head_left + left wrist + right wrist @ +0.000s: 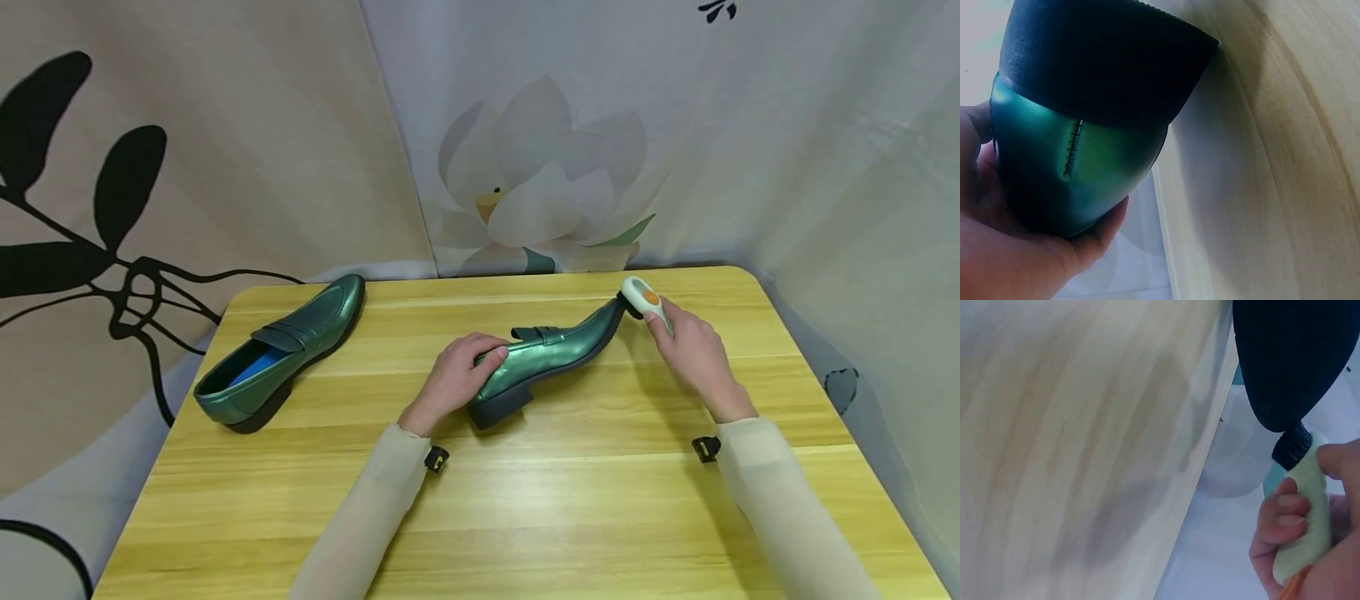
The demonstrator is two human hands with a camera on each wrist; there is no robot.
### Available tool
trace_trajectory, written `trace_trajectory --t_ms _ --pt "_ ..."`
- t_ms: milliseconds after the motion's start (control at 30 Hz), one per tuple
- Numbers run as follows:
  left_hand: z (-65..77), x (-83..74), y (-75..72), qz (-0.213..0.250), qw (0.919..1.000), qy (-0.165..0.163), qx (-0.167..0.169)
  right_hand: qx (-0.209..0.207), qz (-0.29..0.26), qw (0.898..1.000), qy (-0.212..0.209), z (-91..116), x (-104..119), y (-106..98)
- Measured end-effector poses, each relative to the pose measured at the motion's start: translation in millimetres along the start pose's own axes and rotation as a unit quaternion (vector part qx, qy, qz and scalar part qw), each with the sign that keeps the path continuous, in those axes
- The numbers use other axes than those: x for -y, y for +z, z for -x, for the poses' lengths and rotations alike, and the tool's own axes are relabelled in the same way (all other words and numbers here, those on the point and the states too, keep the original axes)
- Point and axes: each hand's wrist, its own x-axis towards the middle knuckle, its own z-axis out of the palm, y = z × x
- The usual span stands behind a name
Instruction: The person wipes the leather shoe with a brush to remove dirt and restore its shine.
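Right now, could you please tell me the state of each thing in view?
Held shoe: tilted, toe raised.
Other shoe: upright on the table, untouched.
Brush: bristles at the held shoe's toe tip, seemingly touching.
Left hand: fingers gripping the held shoe's heel end.
Right hand: fingers curled round the brush handle.
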Motion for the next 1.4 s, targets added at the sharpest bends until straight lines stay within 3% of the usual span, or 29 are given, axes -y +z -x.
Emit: trace_trajectory --t_ms 200,433,800,1000,1100,1300,1400 --pt "1.1 3.8 0.7 0.013 0.9999 0.003 -0.004 0.006 0.002 1.0 -0.013 11.9 12.0 1.2" --pt "2.2 8.5 1.2 0.032 0.9992 0.011 -0.02 -0.014 0.026 0.998 -0.046 32.3 37.9 7.1" --pt "4.4 5.1 0.4 0.047 0.9984 0.021 -0.022 -0.04 0.052 0.992 -0.108 53.9 90.0 23.4" --pt "5.1 1.9 1.3 0.052 0.9981 0.022 -0.026 -0.028 0.043 0.988 -0.144 61.3 108.1 29.7" --pt "5.4 1.8 1.1 0.054 0.998 0.023 -0.025 -0.026 0.047 0.989 -0.137 59.7 105.5 28.5" --pt "7.2 3.9 -1.9 0.062 0.9977 0.024 -0.014 -0.008 0.032 0.997 -0.067 51.5 87.7 17.1" --pt "7.2 5.8 -1.8 0.07 0.9973 0.022 -0.011 -0.006 0.019 0.998 -0.053 51.7 82.4 14.8"
